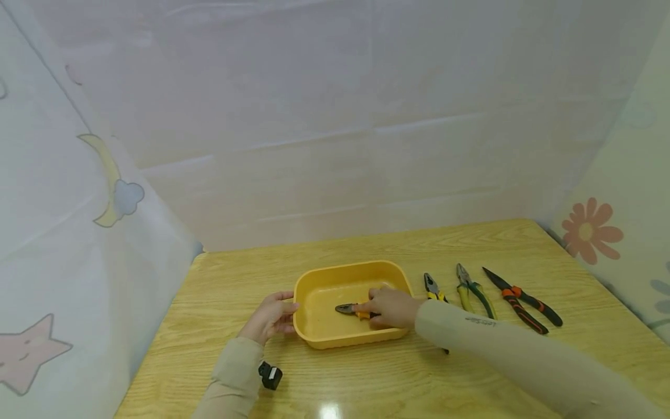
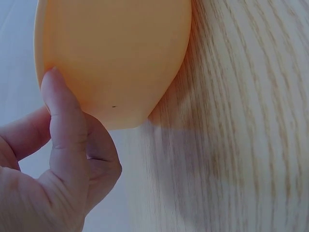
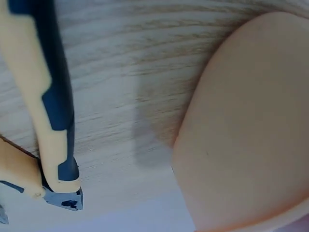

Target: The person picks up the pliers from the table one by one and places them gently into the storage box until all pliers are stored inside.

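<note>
A yellow plastic tray (image 1: pixel 314 333) lies on the wooden table. At its left end my left hand (image 1: pixel 268 317) pinches the rim, thumb inside and fingers outside; the left wrist view shows the same grip on the tray wall (image 2: pixel 120 53). My right hand (image 1: pixel 394 307) reaches down inside the tray and holds a pair of pliers (image 1: pixel 345 309) by the yellow-orange handles. Their dark jaws point left, low over the tray floor. The right wrist view shows the outside of the tray (image 3: pixel 241 121), which hides most of that hand.
Right of the tray lie yellow-and-black pliers (image 1: pixel 430 283), partly covered by my right forearm. Farther right are green-and-yellow pliers (image 1: pixel 463 291) and long-nosed orange-and-black pliers (image 1: pixel 515 299). Printed cloth walls (image 1: pixel 314 174) stand behind and beside the table (image 1: pixel 235 273).
</note>
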`<state>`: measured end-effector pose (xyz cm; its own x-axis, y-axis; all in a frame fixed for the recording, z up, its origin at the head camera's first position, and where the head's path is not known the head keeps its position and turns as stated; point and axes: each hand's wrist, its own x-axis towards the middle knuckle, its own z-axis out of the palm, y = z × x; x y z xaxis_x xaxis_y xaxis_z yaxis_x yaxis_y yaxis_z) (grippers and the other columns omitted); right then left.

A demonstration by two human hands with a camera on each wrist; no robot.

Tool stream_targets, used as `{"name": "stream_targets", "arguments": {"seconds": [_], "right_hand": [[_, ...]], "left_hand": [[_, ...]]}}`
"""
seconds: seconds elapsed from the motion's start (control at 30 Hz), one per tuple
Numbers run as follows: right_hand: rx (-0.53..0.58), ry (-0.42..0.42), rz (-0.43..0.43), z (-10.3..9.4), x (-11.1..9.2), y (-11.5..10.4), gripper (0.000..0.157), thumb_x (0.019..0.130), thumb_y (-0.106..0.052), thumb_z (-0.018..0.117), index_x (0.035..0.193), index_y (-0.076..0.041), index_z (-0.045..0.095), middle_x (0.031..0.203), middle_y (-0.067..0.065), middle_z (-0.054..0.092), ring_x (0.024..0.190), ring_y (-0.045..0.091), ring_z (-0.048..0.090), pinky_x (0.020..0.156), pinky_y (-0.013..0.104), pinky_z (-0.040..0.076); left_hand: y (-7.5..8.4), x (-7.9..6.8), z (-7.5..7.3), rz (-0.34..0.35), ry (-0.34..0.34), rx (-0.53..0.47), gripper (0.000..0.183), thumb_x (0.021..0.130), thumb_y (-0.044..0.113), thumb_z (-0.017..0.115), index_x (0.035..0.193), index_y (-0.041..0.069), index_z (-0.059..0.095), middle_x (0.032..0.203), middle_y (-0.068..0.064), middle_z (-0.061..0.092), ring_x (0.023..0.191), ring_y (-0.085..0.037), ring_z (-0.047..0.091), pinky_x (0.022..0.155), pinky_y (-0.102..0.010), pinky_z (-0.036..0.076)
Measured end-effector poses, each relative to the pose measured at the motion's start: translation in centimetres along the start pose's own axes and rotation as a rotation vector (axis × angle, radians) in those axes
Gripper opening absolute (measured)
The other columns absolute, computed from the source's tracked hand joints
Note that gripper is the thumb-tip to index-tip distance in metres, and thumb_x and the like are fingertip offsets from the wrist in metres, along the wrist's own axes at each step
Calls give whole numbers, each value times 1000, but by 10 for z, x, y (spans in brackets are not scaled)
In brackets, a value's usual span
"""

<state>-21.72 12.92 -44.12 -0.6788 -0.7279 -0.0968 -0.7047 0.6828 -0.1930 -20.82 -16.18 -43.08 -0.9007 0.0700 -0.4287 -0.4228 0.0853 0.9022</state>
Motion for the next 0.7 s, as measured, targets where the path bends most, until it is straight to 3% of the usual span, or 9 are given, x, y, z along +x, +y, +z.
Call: {"name": "stream_targets", "arguments": {"seconds": [0.17,0.23,0.5,0.7], "right_hand": [[-173,-2,-56,-2,2,1,42,93,-32,67,134,-28,61,82,-2,47,65,12,33,59,25,29],[-191,9,-61,-1,3,3,40,94,-33,65,134,-28,61,83,-2,48,66,12,33,59,25,29],[-15,123,-52,-1,-2,9,36,96,-25,63,131,-19,64,91,0,56,72,11,39,63,27,36],[-3,229,-96,-15,-17,2,34,93,-21,66,126,-11,67,85,-2,55,70,8,41,64,26,39]], "left_hand": [[-1,1,0,3,-4,-5,43,96,-2,54,137,-9,41,89,-14,63,64,-15,60,47,-24,51],[-1,1,0,2,-6,-7,43,96,-2,54,137,-9,41,89,-13,63,64,-15,59,46,-24,51],[1,0,-1,3,-9,6,45,97,-1,54,138,-9,40,91,-14,63,65,-15,60,47,-24,51],[1,0,0,0,-12,7,44,97,-1,53,137,-10,40,86,-12,61,62,-14,56,46,-23,49]]}}
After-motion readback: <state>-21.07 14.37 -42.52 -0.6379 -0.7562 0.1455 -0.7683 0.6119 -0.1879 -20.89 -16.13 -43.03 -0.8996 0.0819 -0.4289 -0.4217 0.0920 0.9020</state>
